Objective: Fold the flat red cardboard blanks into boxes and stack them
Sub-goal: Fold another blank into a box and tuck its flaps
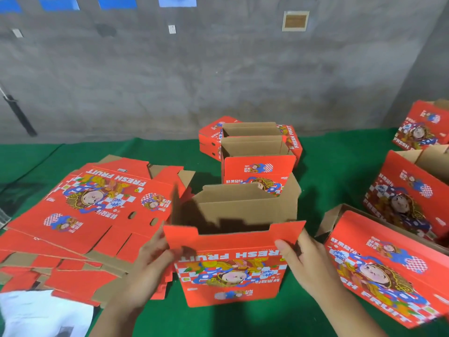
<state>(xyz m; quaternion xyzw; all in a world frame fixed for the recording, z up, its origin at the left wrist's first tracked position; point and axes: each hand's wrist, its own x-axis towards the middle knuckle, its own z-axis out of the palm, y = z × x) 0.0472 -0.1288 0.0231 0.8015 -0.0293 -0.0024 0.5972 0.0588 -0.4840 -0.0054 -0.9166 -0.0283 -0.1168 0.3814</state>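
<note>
A half-formed red box point(230, 271) stands open-topped in front of me on the green table point(328, 171), its brown inside showing and its top flaps up. My left hand point(150, 261) grips its left front flap and side. My right hand point(303, 259) holds the right front corner, thumb on the red face. A pile of flat red blanks point(92, 210) lies to the left. Two folded boxes point(257, 156) stand behind the held one, with more flat red ones point(209, 139) under and behind them.
Several finished red boxes lie on their sides at the right point(388, 266) point(413, 195) point(422, 127). A grey concrete wall point(218, 69) backs the table. White cloth point(36, 314) shows at the lower left. A dark pole point(19, 113) leans against the wall at left.
</note>
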